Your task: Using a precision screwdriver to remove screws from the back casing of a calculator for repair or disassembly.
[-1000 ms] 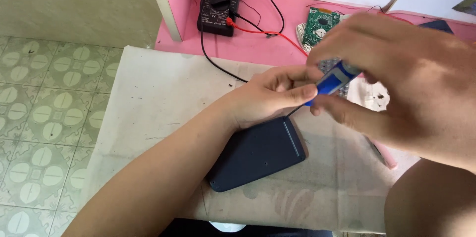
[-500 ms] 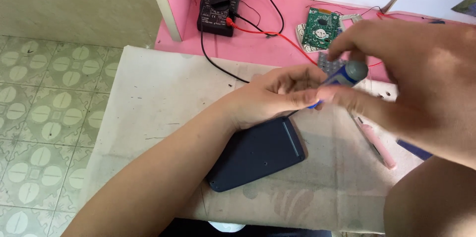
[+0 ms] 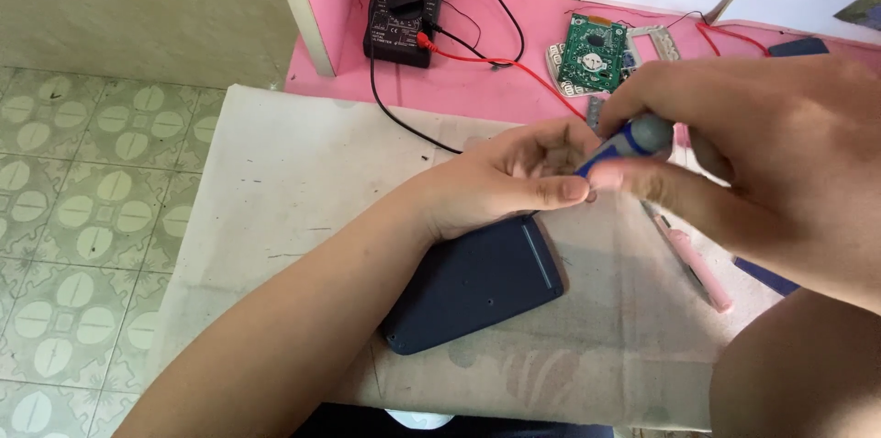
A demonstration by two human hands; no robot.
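Change: since half a second ago the right hand point(image 3: 780, 144) has tipped the screwdriver point(image 3: 624, 143) a little and its grey cap shows more; the left hand point(image 3: 514, 177) has barely shifted.
Bench: pale, stained cloth point(image 3: 275, 190) over the near part, pink top point(image 3: 477, 85) behind it; tiled floor point(image 3: 73, 190) to the left.
Case: dark blue back shell point(image 3: 477, 282) lies flat on the cloth, long axis running from lower left to upper right, its upper end under the left hand.
Right hand: grip closed around the screwdriver handle, thumb and fingers pinching the blue shaft just below the cap.
Left hand: curled, fingertips meeting the tool's lower end; whether it holds a small part I cannot tell.
Key relation: the tool slants down and leftward from the right hand toward the left fingertips, just above the case's upper end; the left hand is nearer the case.
Meter: black, at the back, with red and black leads point(image 3: 477, 57) trailing toward the hands.
Board: green circuit board point(image 3: 595, 53) behind the hands, well apart.
Pink tool: slim pink tool point(image 3: 697, 264) on the cloth right of the case, partly under the right hand.
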